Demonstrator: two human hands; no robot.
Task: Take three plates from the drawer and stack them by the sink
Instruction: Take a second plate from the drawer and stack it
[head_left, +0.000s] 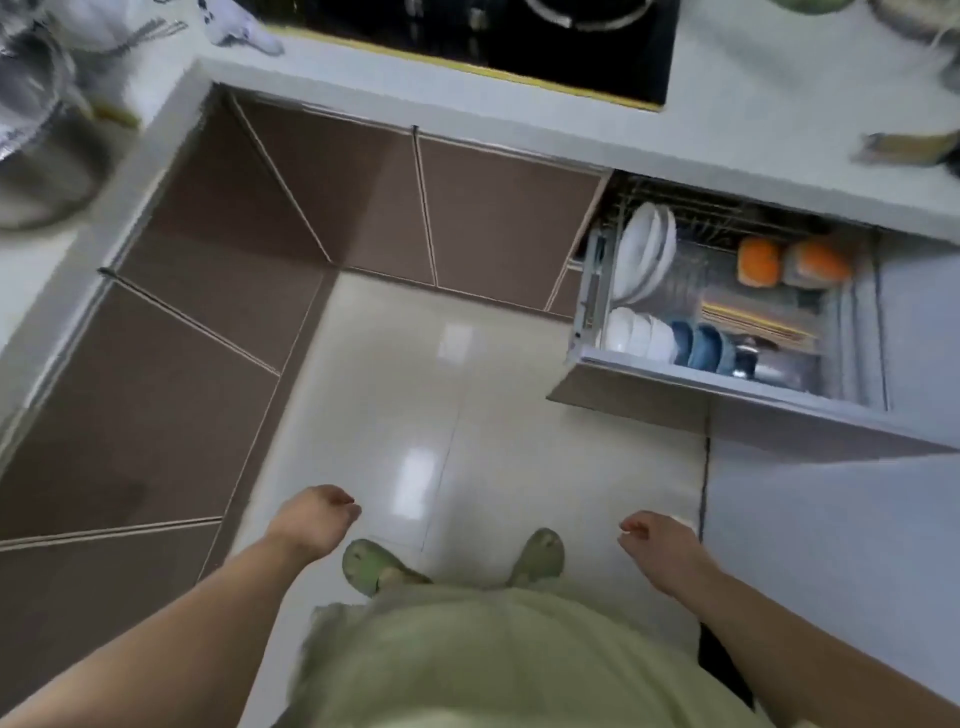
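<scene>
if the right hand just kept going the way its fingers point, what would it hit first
Probably nothing soon: the right hand points left, across bare floor toward the left hand, not the drawer. Depth is unclear.

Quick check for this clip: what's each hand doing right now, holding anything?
Left hand: empty, fingers loosely curled, hanging over the floor.
Right hand: empty, fingers loosely curled, not touching the open drawer.

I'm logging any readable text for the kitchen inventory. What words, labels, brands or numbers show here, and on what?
None can be read.
The packet on the counter: too blurred to tell if it bears print.
The plates, bowls and drawer: no print visible.
</scene>
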